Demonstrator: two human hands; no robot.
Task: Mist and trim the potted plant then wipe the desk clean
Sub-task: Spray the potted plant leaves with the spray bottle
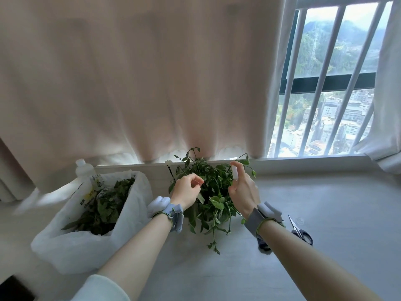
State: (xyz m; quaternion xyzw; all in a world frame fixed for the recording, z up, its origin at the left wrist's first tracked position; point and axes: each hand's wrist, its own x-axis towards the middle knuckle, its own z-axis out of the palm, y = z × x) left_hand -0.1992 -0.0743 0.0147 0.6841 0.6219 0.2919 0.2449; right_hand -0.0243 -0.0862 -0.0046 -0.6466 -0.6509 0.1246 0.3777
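Entry: leafy green potted plant (208, 192), set near the rear edge of the pale grey tabletop (325, 203). A small translucent spray bottle (235, 173) is gripped in the right hand (243, 192), forefinger on top, aimed into the foliage. The fingers of the left hand (187, 190) are curled among the leaves; whether one is pinched cannot be told. Grey-handled scissors (300, 230) are laid flat towards the right edge. A white plastic bag (65, 246) of green cuttings (104, 205) is kept at the left. Misting is judged under way, trimming possibly begun, wiping left.

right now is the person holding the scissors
No, the scissors lie untouched on the desk, while the right hand grips a small spray bottle.
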